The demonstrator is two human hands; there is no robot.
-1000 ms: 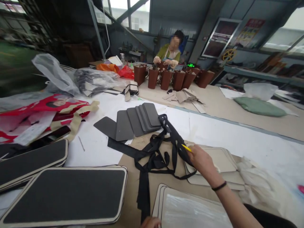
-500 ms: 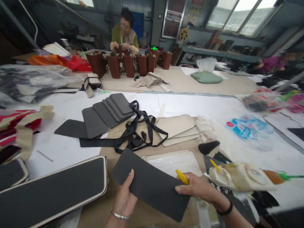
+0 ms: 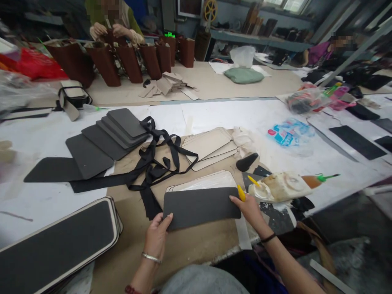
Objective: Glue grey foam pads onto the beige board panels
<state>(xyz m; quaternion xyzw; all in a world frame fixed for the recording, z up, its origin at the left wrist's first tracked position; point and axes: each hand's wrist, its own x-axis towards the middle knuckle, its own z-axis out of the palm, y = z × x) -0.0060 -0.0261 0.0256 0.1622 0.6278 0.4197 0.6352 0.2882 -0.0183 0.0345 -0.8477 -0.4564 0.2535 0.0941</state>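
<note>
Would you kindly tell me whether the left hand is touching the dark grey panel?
Touching: the head view shows the left hand at the dark grey panel's left end, its thumb lying over the near corner.

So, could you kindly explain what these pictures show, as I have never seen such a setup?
There is no machine here: a person works with two bare hands, seen from a camera worn on the head. The left hand and right hand hold a dark grey panel by its ends; the right also holds a yellow tool. On the table lie more grey panels, a tangled black strap and pale panels. Across it, a co-worker is behind brown containers.
</note>
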